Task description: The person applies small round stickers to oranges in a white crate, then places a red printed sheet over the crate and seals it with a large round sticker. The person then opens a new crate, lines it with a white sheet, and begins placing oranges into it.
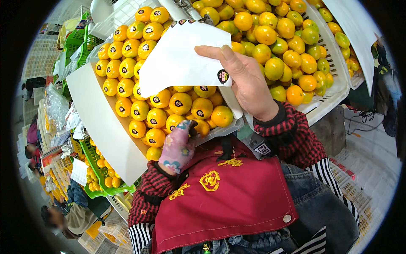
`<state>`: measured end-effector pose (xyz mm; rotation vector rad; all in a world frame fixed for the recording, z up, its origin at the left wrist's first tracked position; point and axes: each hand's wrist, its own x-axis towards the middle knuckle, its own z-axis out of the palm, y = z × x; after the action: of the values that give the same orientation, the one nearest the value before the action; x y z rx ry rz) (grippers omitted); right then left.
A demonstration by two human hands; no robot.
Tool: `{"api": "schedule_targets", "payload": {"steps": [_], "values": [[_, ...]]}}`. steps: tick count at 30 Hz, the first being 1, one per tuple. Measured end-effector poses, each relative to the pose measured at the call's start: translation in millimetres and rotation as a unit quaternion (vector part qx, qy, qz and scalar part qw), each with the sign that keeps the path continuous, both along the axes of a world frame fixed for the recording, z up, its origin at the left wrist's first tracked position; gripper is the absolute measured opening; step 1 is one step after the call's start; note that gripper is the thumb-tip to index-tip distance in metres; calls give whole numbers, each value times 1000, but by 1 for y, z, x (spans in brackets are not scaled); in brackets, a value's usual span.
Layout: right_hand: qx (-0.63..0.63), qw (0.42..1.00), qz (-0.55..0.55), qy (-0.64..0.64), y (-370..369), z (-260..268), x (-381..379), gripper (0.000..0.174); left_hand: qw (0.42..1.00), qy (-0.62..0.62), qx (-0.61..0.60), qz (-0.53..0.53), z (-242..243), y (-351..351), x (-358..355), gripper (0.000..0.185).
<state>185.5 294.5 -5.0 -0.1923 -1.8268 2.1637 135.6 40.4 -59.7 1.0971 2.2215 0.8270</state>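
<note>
My right hand (249, 79), bare, holds a white sticker backing sheet (187, 60) over a crate of mandarins. One dark round sticker (223, 76) sits at the sheet's near corner, and several line its far edge. My left hand (179, 147), in a floral glove with dark fingertips, is at the crate's near edge against a mandarin (202, 127); its fingers are partly hidden, so its grip is unclear. Rows of orange mandarins (156, 118) mostly bear dark stickers. At the near right corner, one mandarin (222, 116) shows no sticker. The sheet covers the middle rows.
To the right stands a white plastic crate (320, 103) heaped with loose green-orange mandarins (274, 68). A white cardboard flap (104, 123) slants along the left side of the stickered fruit. Green crates (98, 171) with more fruit, and a seated person (76, 219), are farther left.
</note>
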Motion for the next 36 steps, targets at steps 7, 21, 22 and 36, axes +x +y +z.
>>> {"api": "schedule_targets", "payload": {"steps": [7,21,22,36], "values": [[-5,999,43,-3,-12,-2,0,70,973,213,-88,20,22,-1,3,40],[-349,906,208,-118,-17,-5,-3,93,939,320,117,-48,63,68,-40,33],[-353,905,206,-115,-15,-4,-4,93,939,317,130,-43,60,68,-41,32],[-145,989,11,-16,-6,-21,-12,83,977,-193,58,68,44,50,-13,16]]}}
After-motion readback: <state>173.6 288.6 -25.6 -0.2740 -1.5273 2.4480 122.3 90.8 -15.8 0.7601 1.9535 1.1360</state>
